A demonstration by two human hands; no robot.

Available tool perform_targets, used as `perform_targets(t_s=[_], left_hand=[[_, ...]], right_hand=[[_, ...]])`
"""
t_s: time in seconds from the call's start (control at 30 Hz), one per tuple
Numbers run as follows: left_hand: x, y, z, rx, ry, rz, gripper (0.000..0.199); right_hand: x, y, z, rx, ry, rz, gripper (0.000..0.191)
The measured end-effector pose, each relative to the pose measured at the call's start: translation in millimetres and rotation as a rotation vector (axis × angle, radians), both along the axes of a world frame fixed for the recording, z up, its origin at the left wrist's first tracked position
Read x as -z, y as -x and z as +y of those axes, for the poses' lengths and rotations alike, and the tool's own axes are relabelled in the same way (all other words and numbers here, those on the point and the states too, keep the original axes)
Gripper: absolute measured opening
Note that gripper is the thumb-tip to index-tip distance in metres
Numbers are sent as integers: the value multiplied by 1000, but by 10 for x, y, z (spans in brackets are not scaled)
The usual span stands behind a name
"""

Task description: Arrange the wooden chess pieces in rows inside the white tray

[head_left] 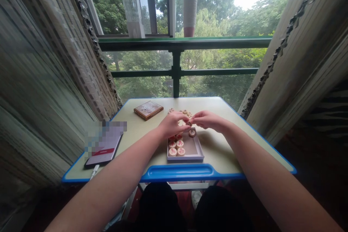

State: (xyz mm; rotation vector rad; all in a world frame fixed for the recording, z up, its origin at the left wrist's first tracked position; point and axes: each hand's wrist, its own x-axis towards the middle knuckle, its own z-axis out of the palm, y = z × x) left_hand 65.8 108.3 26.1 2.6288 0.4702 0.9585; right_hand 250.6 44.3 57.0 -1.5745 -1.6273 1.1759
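Both my hands met above the far edge of the open box, which sat near the middle of the bench's front edge. My left hand had its thumb and fingers curved around a dark-marked piece. The fingertips of my right hand were closed together against that same piece; could not tell whether they shared the grip. Inside the box, red-marked pieces lay in two columns along its left edge, the rear ones partly hidden by my left hand; a single dark-marked disc lay in its far right corner. Loose discs lay beyond my hands, toward the bench's back edge. Flat brown case: near the back left corner. Phone, with white cable: by the left edge, near the front left corner.
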Motion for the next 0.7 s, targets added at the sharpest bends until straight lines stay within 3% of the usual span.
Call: perform_targets(t_s=[0.27,0.4,0.5,0.7], left_hand=[[-16,3,-10,-99,57,-24,26],[-16,10,26,-178,160,-23,31],[-5,19,62,-168,205,-25,34],[-10,36,67,-141,371,27,38]], right_hand=[[-28,-40,15,14,7,16,30],[-44,-123,-15,-37,11,-210,29],[-22,-147,-44,-138,5,-391,42],[24,-96,-70,-227,39,-453,43]])
